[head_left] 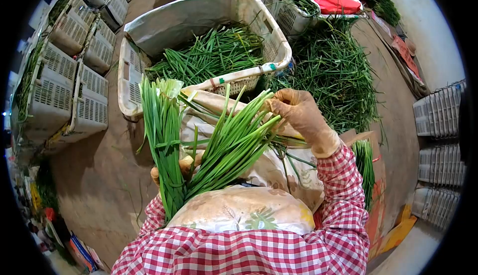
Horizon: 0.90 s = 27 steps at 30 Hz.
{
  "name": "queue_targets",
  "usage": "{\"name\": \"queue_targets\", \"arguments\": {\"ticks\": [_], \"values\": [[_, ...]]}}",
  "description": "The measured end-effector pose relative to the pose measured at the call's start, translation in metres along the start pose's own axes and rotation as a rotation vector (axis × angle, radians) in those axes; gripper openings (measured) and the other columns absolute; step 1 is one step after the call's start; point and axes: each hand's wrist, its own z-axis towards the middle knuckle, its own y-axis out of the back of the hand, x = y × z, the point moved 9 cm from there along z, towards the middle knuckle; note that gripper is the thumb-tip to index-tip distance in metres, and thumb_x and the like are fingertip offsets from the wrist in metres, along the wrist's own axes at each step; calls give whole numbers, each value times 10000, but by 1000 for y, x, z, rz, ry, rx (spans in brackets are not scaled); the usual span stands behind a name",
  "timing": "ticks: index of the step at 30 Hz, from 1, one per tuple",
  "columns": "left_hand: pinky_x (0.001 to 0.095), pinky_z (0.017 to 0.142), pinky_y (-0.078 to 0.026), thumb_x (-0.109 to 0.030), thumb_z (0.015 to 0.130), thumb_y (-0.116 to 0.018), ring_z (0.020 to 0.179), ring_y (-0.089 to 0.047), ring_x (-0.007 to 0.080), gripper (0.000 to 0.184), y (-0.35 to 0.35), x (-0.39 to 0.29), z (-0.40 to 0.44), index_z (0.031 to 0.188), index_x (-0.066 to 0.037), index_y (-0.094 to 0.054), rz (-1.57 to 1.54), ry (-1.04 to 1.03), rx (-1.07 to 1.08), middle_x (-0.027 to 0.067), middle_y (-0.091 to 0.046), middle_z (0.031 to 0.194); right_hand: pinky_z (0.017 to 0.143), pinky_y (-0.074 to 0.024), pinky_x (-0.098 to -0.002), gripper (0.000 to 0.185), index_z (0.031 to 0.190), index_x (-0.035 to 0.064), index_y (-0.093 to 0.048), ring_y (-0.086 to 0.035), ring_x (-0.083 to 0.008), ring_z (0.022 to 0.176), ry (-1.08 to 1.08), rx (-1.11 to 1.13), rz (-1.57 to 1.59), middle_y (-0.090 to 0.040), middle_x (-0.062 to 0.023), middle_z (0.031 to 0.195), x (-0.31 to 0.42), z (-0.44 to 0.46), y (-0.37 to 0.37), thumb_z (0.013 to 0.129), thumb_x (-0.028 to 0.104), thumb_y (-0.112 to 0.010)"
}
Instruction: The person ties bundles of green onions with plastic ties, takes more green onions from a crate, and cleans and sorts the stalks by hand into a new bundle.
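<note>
My left hand (185,167), mostly hidden behind the leaves, is wrapped around a bunch of green chives (164,145) above my lap. The bunch fans into two parts, one upright on the left and one slanting up to the right. At the cut ends of the slanting part, my right hand (301,116) in a stained glove pinches some chive stalks between thumb and fingers. A few loose stalks lie across the floral apron (239,208) on my lap.
Ahead stands a white plastic crate (284,51) partly filled with chives. A large heap of chives (338,76) lies to its right, and a smaller chive bundle (363,170) rests near my right elbow. Stacked crates (52,76) line the left; more baskets (438,158) stand at right.
</note>
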Motion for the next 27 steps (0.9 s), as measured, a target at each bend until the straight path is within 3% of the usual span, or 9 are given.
{"name": "queue_targets", "arguments": {"ticks": [1,2,5,11,15,19,23,25,27], "values": [[445,1102,-219,-592,835,-525,1304,-316,295,714,13,1,-9,1290,-44,-486,6,2,-36,86,-365,1431,585,-438,-252,215,890,6,-660,-523,-104,619,92,-24,-31,-616,-7,714,5,-1,1,846,216,-664],[441,1107,-206,-598,829,-528,1291,-331,289,706,34,1,-22,1267,-44,-503,-116,4,-46,53,-379,1425,630,-458,-292,196,914,28,-665,-576,-167,687,558,-195,-549,-627,-53,731,41,-16,5,841,210,-655],[439,1110,-193,-625,804,-539,1269,-351,288,716,44,1,-29,1223,-44,-531,-368,-21,-90,62,-374,1427,692,-460,-342,208,925,47,-668,-581,-219,762,794,-42,-676,-632,-89,812,71,-35,-12,835,235,-664],[457,1091,-225,-661,764,-556,1282,-330,342,846,-41,-1,36,1296,-10,-463,-123,-54,65,251,-276,1433,695,-460,-377,147,905,112,-699,-584,-258,744,511,143,-744,-627,-82,779,59,-28,-14,792,199,-663],[471,1079,-245,-676,764,-531,1311,-292,364,919,-15,3,16,1351,17,-389,-98,-12,14,287,-274,1421,809,-414,-416,134,852,136,-658,-583,-225,791,932,-80,-1200,-604,-49,799,73,-46,-31,722,101,-655],[473,1077,-251,-669,771,-528,1318,-283,365,911,24,-2,-12,1355,15,-384,-68,-9,-27,284,-277,1421,648,-441,-373,99,811,104,-610,-537,-224,656,1136,-533,-1316,-548,-54,688,100,-56,23,739,39,-627],[473,1076,-254,-656,778,-532,1320,-280,365,884,11,-4,-2,1350,5,-396,-54,-15,-18,282,-270,1425,594,-457,-338,205,791,62,-629,-577,-206,649,853,-1130,-1501,-615,-68,722,108,-70,148,899,223,-566],[473,1075,-256,-649,782,-535,1321,-278,365,870,6,-5,0,1347,-1,-402,-46,-13,-13,281,-266,1426,669,-486,-330,214,946,62,-623,-599,-219,741,742,-1200,-1487,-634,-122,849,79,-72,202,911,258,-545],[473,1074,-258,-642,786,-537,1322,-277,365,856,1,-4,3,1344,-6,-409,-33,-7,-16,280,-262,1428,813,-478,-347,352,1163,64,-521,-583,-262,935,332,-1154,-1450,-586,-181,1055,32,-56,232,903,299,-551]]}}
